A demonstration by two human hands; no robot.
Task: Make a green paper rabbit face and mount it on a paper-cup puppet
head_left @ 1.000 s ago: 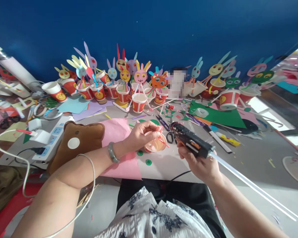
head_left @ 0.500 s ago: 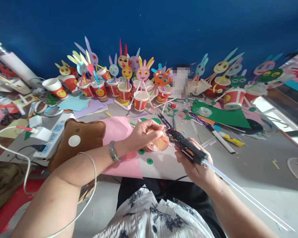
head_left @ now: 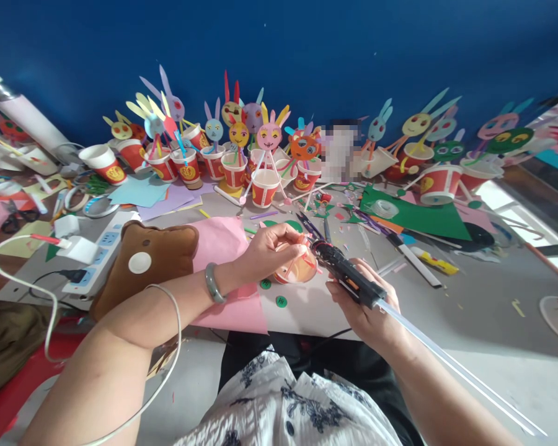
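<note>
Paper cup (head_left: 297, 274) sits on the counter (head_left: 316, 313) below the left hand (head_left: 276, 249), whose fingers pinch a red strip (head_left: 309, 260); the right hand (head_left: 374, 319) is closed around a glue gun (head_left: 351, 279), its tip near the strip.

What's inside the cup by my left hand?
In the cup, its pale inner wall shows, and a thin reddish strip crosses the opening. Your left hand covers the rim's left part, hiding what lies behind it; the bottom can't be made out clearly.
</note>
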